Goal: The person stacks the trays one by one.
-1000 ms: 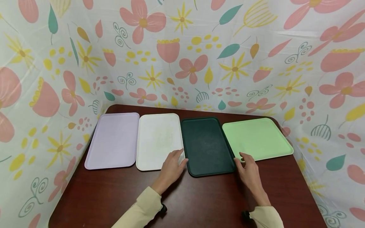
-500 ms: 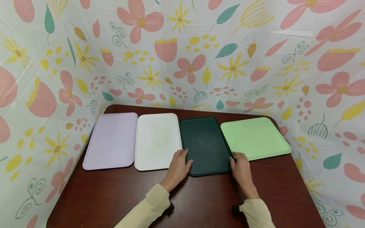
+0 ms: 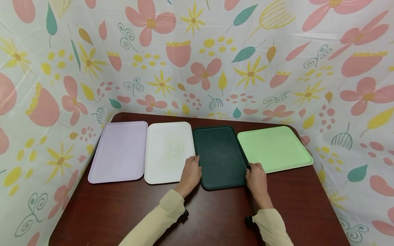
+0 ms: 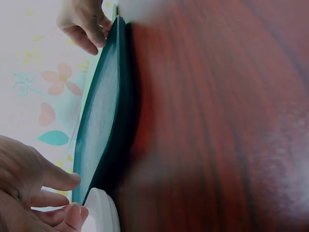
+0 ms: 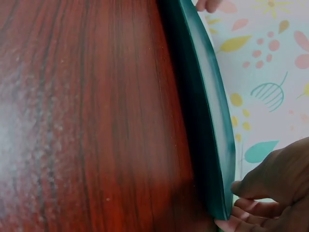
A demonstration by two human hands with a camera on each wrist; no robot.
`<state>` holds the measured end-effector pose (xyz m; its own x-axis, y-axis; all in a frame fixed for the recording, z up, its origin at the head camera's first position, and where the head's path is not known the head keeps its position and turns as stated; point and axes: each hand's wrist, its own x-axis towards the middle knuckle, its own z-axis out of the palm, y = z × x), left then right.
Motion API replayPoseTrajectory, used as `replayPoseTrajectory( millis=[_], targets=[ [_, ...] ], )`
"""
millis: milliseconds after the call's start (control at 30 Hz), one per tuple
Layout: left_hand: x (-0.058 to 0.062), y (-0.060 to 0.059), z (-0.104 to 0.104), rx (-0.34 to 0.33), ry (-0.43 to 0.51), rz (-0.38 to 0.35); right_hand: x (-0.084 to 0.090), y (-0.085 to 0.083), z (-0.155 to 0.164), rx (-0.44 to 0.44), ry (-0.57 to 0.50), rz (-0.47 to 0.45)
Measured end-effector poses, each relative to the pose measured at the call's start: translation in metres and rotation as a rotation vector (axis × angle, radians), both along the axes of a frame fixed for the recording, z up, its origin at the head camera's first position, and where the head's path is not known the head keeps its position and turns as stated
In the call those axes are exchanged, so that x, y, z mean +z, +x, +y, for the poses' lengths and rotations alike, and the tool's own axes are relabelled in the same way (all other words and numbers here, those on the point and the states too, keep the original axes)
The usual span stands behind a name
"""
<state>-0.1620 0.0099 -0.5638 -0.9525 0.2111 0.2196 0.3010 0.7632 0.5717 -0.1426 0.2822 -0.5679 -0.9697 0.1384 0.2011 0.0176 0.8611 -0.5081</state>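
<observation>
Both hands are at the long sides of a dark green tray (image 3: 220,155) that lies between a white tray (image 3: 167,150) and a light green tray (image 3: 274,147). At its left edge, the left hand (image 3: 190,173) grips the rim, overlapping the white tray's right side in the head view. Opposite, the right hand (image 3: 257,179) pinches the right rim; in the right wrist view its thumb (image 5: 237,187) is on the inner side and fingertips (image 5: 226,225) curl beneath. The left thumb (image 4: 72,179) shows at the rim in the left wrist view.
A lavender tray (image 3: 120,150) lies at the far left of the brown wooden table (image 3: 215,218). The trays form a row toward the back. Flower-patterned cloth (image 3: 203,41) hangs behind and along both sides of the table.
Both hands have closed on the dark green tray: the left moved from over the white tray to the rim, the right came inward from the light green tray's corner. The view shifted slightly.
</observation>
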Motion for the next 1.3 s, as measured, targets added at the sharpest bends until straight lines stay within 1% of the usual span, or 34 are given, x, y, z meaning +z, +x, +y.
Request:
replayPoseTrajectory(
  millis=[133, 267, 433, 633, 900, 1133, 1300],
  targets=[
    [0.003, -0.005, 0.0, 0.004, 0.031, -0.01, -0.002, -0.001, -0.001, 0.021, 0.036, -0.001],
    [0.006, -0.009, 0.0, 0.015, 0.071, -0.054, -0.004, 0.0, -0.001, 0.038, 0.076, 0.0],
    [0.009, -0.011, -0.001, 0.024, 0.071, -0.07, -0.006, 0.003, -0.001, 0.042, 0.096, -0.012],
    [0.01, -0.012, 0.0, 0.021, 0.079, -0.089, -0.006, 0.013, 0.001, 0.05, 0.079, -0.042],
    [0.01, -0.014, 0.0, 0.016, 0.071, -0.074, 0.001, 0.031, 0.002, 0.076, 0.045, -0.142],
    [0.013, -0.015, 0.003, 0.02, 0.07, -0.124, 0.007, 0.044, 0.006, 0.104, 0.004, -0.199],
    [0.012, -0.017, 0.004, 0.029, 0.063, -0.124, 0.009, 0.051, 0.01, 0.149, -0.018, -0.261]
  ],
)
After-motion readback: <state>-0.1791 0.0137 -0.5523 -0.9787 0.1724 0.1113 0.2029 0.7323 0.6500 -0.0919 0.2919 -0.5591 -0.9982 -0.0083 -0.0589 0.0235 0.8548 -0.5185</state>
